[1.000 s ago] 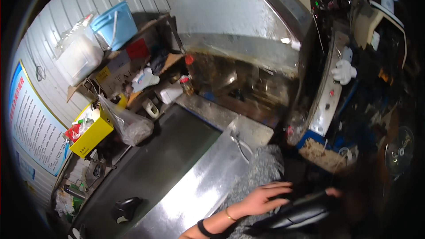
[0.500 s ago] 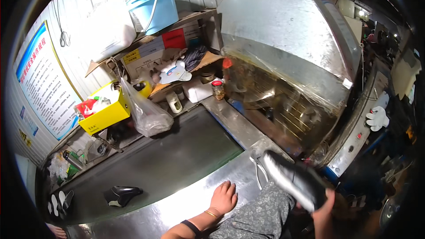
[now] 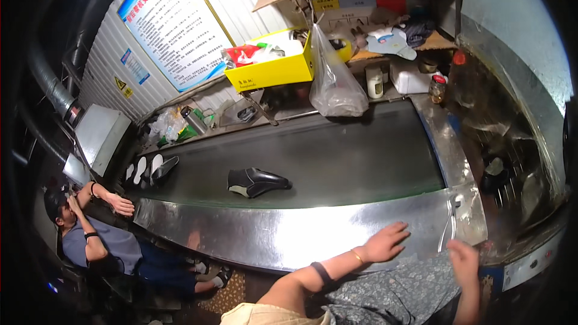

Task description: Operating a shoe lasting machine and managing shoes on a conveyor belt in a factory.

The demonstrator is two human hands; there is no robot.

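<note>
My left hand (image 3: 387, 242) lies on the shiny metal ledge (image 3: 289, 229), open, its fingers stretched to the right and holding nothing. To its right is my right hand (image 3: 465, 263), fingers loosely bent and nothing plainly held. Its fingertips come close to the handles of metal pliers (image 3: 449, 222) on the ledge's right corner; whether they touch I cannot tell. On the dark belt (image 3: 337, 150) beyond my left hand lies a black shoe (image 3: 259, 182) on its side, toe to the right.
At the belt's left end stand several shoes with white insoles (image 3: 158, 167). A person (image 3: 111, 238) sits at the far left, one hand by the ledge. Behind the belt are a yellow box (image 3: 271, 71), a hanging plastic bag (image 3: 338, 87) and a red-lidded jar (image 3: 438, 89). A wire-racked hood (image 3: 512, 138) is at right.
The black shoe that my right hand held is out of that hand. My right hand has come over by the pliers. The view has swung left, bringing the seated person in.
</note>
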